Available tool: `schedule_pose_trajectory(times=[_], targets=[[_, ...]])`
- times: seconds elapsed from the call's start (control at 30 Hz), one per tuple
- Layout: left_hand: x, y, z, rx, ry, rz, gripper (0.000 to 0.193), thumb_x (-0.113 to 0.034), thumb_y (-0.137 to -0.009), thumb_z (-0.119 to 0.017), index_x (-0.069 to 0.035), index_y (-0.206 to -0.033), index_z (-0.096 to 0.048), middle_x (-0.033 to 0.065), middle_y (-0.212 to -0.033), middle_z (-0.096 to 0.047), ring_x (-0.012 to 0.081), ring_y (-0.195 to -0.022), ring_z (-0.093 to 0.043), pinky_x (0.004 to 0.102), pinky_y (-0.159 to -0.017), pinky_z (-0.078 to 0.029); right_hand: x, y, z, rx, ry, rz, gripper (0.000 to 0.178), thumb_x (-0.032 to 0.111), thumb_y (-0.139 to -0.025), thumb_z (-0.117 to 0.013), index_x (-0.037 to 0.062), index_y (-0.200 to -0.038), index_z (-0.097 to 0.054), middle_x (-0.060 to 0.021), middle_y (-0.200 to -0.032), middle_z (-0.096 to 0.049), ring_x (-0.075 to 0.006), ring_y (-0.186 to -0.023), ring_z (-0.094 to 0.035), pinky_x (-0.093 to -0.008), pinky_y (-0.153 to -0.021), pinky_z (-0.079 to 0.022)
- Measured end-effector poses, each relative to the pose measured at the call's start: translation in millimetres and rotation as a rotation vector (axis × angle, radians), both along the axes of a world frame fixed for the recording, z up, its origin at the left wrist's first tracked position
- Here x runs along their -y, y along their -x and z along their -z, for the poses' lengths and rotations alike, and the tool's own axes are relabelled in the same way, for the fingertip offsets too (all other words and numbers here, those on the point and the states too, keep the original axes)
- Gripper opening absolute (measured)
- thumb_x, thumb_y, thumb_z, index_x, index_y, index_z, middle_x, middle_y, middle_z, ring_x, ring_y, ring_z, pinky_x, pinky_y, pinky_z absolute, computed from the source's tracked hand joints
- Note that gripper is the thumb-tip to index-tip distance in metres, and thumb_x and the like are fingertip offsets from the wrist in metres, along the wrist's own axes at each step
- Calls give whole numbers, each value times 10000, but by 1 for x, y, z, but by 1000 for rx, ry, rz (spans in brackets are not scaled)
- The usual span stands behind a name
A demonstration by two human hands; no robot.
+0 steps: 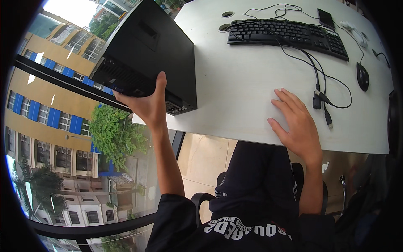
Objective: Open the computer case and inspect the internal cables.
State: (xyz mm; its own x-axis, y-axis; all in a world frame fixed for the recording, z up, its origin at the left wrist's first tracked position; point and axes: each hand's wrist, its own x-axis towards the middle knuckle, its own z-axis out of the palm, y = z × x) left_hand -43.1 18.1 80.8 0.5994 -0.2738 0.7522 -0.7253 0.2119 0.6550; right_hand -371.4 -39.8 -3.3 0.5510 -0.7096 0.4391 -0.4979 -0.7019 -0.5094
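A black computer tower (168,50) stands at the left end of the white desk (235,96), its ported back panel facing me. My left hand (147,105) grips that near end, with the thumb lying on the right side panel; the other fingers are mostly hidden round the far side. My right hand (296,126) rests by the desk's front edge, palm down, fingers stretched out and holding nothing. Just beyond it lie black cables whose ends include a USB plug (328,119) and a chunky black connector (317,101).
A black keyboard (289,35) sits toward the back, with cables across it. Farther right are a black mouse (362,77), a phone (325,19) and a white adapter (354,31). Two grommet holes pierce the desk. A window (63,122) borders the left; I sit in a chair (201,199).
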Motion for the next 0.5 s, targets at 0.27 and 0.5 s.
schedule_pose_trajectory(times=[0.27, 0.5], targets=[[-4, 8, -4, -17, -71, -81, 978, -249, -715, -959, 97, -1424, -381, 186, -1261, -586, 262, -1164, -601, 363, -1057, -478, 1, 2, 8, 35, 4, 25, 412, 231, -915, -706, -22, -1240, -680, -188, -1446, -594, -349, -1400, -502, -436, -1171, -402], [-13, -8, 3, 79, -59, -74, 902, -203, -714, -951, 83, -1372, -404, 172, -1194, -597, 244, -1057, -631, 348, -955, -540, 3, 5, 8, 48, -13, -2, 421, 241, -912, -706, -24, -1238, -684, -189, -1442, -595, -346, -1406, -491, -436, -1183, -388]])
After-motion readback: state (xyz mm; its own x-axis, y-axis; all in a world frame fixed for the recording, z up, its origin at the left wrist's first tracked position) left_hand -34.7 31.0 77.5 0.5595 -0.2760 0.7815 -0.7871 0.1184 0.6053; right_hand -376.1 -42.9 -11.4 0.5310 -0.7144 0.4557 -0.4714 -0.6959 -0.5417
